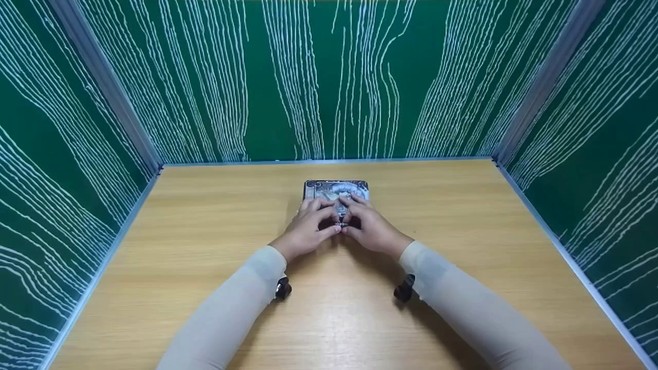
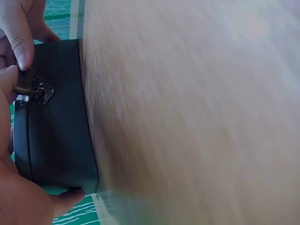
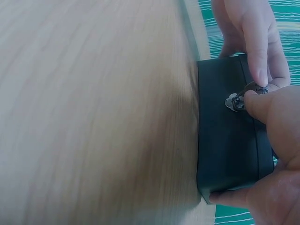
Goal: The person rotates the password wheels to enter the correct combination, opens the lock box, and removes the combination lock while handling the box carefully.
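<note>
A dark box with a patterned, picture-printed lid [image 1: 336, 187] stands on the table, and its plain dark front [image 2: 61, 136] shows in both wrist views. My left hand [image 1: 307, 228] grips it from the left, with bent fingers over the lid and one finger low along the side. From the right, my right hand [image 1: 374, 228] holds it in a mirrored way. Both thumbs meet at the front, by a metal clasp [image 3: 234, 102] with a curved loop. Fingers and thumbs partly cover the clasp, so I cannot tell whether it is fastened.
The box sits toward the far side of a wooden table [image 1: 205, 221]. Green panels with white wavy lines [image 1: 349, 77] rise behind it and at both sides. A small dark device [image 1: 282, 289] is on the left wrist, another [image 1: 404, 289] on the right.
</note>
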### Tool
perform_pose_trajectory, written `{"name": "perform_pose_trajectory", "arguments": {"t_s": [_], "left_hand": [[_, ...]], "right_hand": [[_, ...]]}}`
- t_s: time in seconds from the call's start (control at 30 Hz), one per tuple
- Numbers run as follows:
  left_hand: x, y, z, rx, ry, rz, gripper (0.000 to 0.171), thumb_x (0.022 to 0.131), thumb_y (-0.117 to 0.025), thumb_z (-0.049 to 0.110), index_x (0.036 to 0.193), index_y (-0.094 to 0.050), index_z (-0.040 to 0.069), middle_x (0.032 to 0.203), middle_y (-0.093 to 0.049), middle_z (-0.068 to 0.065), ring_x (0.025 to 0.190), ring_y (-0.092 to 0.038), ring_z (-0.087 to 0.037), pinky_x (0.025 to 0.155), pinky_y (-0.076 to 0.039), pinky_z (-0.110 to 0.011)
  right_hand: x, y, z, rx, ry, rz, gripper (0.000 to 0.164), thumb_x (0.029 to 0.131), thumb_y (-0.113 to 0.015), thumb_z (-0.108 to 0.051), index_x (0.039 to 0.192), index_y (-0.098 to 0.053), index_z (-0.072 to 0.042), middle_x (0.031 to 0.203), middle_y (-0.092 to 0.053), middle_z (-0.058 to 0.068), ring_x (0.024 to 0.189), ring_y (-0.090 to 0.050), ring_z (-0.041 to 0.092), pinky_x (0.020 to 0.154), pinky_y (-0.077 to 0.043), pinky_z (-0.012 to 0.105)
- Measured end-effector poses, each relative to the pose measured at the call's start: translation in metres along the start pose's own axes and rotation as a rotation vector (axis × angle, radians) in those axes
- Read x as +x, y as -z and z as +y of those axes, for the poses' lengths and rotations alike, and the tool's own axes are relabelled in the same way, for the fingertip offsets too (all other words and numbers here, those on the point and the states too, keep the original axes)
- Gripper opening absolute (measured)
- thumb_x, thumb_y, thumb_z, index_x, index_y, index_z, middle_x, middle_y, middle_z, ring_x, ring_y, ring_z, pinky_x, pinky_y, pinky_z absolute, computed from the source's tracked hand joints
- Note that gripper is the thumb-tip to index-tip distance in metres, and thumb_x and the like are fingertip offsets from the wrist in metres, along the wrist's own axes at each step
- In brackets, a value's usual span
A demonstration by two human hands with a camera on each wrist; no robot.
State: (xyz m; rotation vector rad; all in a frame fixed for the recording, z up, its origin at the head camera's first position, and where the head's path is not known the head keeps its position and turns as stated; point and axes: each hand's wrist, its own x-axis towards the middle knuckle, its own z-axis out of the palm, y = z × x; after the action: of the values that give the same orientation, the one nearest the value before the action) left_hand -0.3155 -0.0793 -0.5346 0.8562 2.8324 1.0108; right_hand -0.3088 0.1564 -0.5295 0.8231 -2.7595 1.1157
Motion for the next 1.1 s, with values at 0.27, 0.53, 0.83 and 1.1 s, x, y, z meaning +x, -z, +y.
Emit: {"name": "perform_pose_trajectory", "arguments": {"t_s": [0.27,0.53,0.83,1.1], "left_hand": [[-0.0021,-0.0032,0.0054,-0.056,0.03,0.022,0.023,0.108,-0.08,0.031,0.128,-0.077,0.022,0.172,-0.053,-0.005,0.173,-0.026,-0.04,0.141,-0.027,-0.066],[0.0008,-0.0093,0.0075,-0.083,0.039,0.05,0.019,0.107,-0.081,0.024,0.125,-0.077,0.021,0.169,-0.056,-0.007,0.174,-0.025,-0.043,0.142,-0.025,-0.065],[0.0016,-0.0089,0.0075,-0.095,0.014,0.085,0.014,0.107,-0.081,0.022,0.12,-0.076,0.018,0.168,-0.057,-0.008,0.175,-0.024,-0.044,0.143,-0.024,-0.063],[-0.0021,-0.004,0.0086,-0.088,0.029,0.068,0.016,0.107,-0.08,0.028,0.121,-0.077,0.02,0.172,-0.054,-0.004,0.177,-0.02,-0.04,0.144,-0.022,-0.062]], "right_hand": [[-0.0033,-0.0028,0.0034,0.014,-0.025,-0.01,0.013,0.102,-0.081,-0.004,0.104,-0.071,-0.012,0.18,-0.045,0.016,0.175,-0.023,0.048,0.141,-0.019,0.07],[-0.0035,-0.0012,0.0064,0.004,-0.024,-0.013,0.011,0.103,-0.081,-0.006,0.105,-0.071,-0.01,0.179,-0.046,0.018,0.175,-0.023,0.05,0.141,-0.019,0.07],[-0.0008,0.0012,0.004,0.005,-0.02,0.007,0.012,0.103,-0.082,-0.005,0.102,-0.071,-0.011,0.178,-0.048,0.018,0.174,-0.025,0.051,0.14,-0.021,0.071],[-0.0018,0.0016,-0.001,0.006,-0.01,0.007,0.013,0.1,-0.082,-0.003,0.102,-0.07,-0.01,0.177,-0.049,0.017,0.174,-0.026,0.05,0.141,-0.021,0.07]]}}
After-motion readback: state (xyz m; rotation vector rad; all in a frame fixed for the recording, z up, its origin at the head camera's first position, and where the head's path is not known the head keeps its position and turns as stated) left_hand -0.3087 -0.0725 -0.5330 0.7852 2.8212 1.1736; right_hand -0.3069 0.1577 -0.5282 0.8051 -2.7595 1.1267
